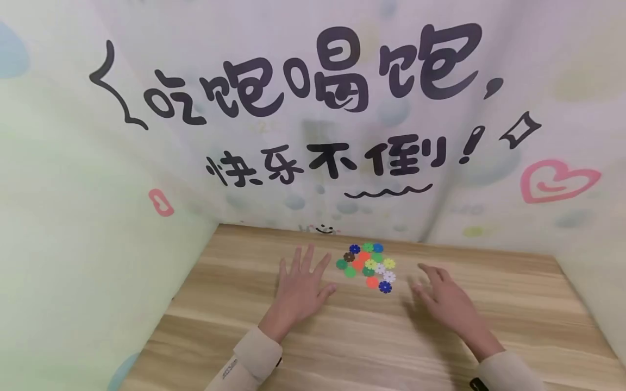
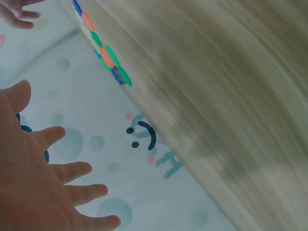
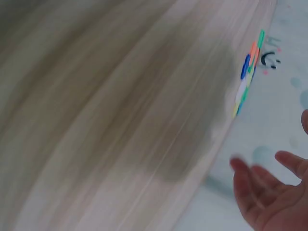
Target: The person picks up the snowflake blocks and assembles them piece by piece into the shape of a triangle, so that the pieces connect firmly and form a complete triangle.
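Note:
A loose cluster of small notched plastic discs (image 1: 370, 264), like snowflake building pieces, lies flat on the wooden table in the head view. They are green, orange, blue, white, yellow and brown. Just left of the cluster, my left hand (image 1: 299, 288) is spread palm down with fingers apart, holding nothing. To the right of the discs, my right hand (image 1: 451, 304) is over the table with relaxed, slightly bent fingers and nothing in its grasp. The left wrist view shows the spread left hand (image 2: 33, 178) beside the discs (image 2: 103, 50); the right wrist view shows the loosely bent right hand (image 3: 274, 192).
The wood-grain table (image 1: 352, 347) reaches back to a white printed cloth wall (image 1: 293, 206) with black lettering and a pink heart (image 1: 557, 182). Another pale cloth wall (image 1: 88, 217) borders the left side. The discs lie near the table's back edge.

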`<state>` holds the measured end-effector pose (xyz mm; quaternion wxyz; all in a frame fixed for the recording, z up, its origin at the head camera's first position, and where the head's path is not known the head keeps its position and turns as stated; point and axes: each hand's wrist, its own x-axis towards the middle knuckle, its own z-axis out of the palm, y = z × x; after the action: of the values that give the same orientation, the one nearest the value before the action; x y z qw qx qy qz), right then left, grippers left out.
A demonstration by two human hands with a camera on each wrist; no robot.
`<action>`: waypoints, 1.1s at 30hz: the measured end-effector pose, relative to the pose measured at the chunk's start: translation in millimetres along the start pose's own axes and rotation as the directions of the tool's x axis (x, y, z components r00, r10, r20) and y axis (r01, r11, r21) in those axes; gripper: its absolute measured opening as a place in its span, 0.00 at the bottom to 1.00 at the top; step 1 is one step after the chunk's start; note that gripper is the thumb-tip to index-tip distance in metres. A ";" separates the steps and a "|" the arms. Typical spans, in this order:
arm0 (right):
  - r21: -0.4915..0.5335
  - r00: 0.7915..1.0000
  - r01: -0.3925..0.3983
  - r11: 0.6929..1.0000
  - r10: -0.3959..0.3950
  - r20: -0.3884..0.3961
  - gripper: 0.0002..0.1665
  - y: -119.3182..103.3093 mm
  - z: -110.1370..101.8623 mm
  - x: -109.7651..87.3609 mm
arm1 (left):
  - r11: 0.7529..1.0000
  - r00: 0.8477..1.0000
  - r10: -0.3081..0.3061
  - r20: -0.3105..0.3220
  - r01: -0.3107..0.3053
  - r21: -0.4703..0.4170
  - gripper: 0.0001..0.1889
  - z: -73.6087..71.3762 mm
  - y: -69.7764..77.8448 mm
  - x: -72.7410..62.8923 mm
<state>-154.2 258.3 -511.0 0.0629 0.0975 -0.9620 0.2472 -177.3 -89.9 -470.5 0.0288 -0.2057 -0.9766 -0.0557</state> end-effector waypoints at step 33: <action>0.100 0.980 -0.090 0.991 0.071 0.184 0.21 -44.8 59.5 41.0 | 0.879 0.957 0.060 0.284 0.084 -0.469 0.21 56.3 9.9 82.8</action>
<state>-188.6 184.4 -535.1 -0.0396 0.0836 -0.9521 0.2916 -250.8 -41.1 -518.8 -0.1664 -0.2064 -0.9276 -0.2632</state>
